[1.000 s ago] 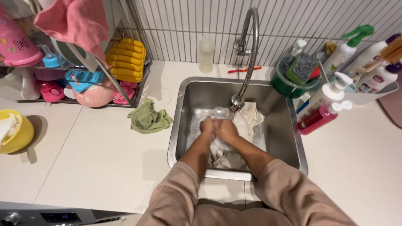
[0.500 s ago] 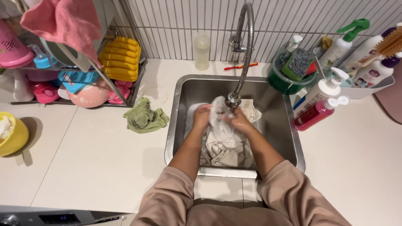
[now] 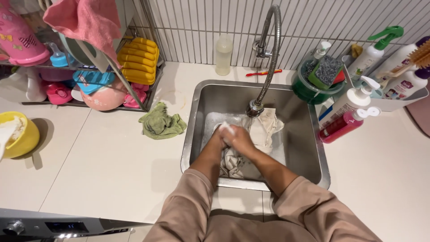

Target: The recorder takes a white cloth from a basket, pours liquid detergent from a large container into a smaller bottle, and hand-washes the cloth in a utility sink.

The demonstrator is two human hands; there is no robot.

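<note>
Both hands are down in the sink (image 3: pixel 302 148) — left hand (image 3: pixel 220 136) and right hand (image 3: pixel 242 139) pressed together, fingers clenched on a white cloth (image 3: pixel 262 130). It's bunched under the tap (image 3: pixel 256 107) — a green rag (image 3: pixel 161 123) lies on the counter (image 3: pixel 103 157).

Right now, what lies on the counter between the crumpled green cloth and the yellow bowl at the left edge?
In the head view, nothing: only bare white counter lies between the crumpled green cloth and the yellow bowl, crossed by the bowl's shadow.

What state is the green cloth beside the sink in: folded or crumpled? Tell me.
Crumpled: the green cloth lies bunched in an uneven heap on the counter.
</note>
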